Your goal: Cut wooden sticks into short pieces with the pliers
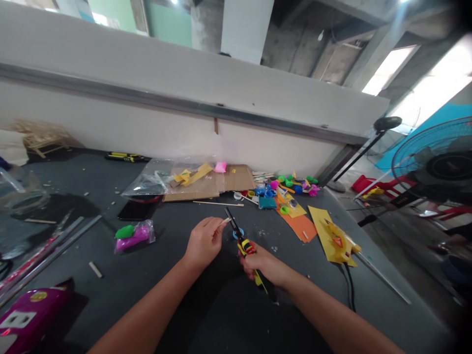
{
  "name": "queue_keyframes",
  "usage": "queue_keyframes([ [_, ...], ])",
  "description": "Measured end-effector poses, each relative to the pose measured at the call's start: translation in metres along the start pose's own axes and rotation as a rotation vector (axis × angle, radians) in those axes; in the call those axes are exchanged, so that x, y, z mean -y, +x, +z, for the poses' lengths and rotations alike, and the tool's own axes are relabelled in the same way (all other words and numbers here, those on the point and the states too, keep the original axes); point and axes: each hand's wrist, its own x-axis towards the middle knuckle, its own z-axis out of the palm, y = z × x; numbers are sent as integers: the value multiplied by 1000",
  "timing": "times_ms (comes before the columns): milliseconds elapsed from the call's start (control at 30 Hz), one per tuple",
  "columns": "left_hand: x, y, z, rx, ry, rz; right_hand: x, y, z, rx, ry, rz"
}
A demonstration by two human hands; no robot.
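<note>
My right hand (258, 263) is wrapped round the yellow-and-black handles of a pair of pliers (246, 246). Their long dark jaws point up and to the left. Close by, my left hand (204, 238) pinches a short piece of wooden stick (225, 221) between thumb and fingertips. The stick's end meets the jaws near their tip; whether they grip it I cannot tell. Just behind the pliers lies a small blue ring (238, 233), partly covered by them.
A yellow glue gun (339, 241) rests on yellow paper at the right, its cord trailing forward. Cardboard (236, 179), a wooden stick (217, 203) and colourful clay packs lie behind. A phone (136, 210), purple clay (134, 237) and a purple device (33, 314) are leftward. A partition (165, 118) stands behind.
</note>
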Motion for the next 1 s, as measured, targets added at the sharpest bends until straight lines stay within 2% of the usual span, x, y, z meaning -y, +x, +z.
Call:
queue_keyframes([
  [200, 11, 2, -2, 8, 44, 170, 3, 1, -4, 16, 54, 50],
  [333, 13, 2, -2, 25, 23, 215, 7, 1, -6, 50, 126, 76],
  [700, 12, 5, 6, 6, 45, 204, 3, 5, -11, 19, 80, 70],
  [1000, 4, 4, 14, -25, 65, 130, 1, 5, -7, -14, 84, 45],
])
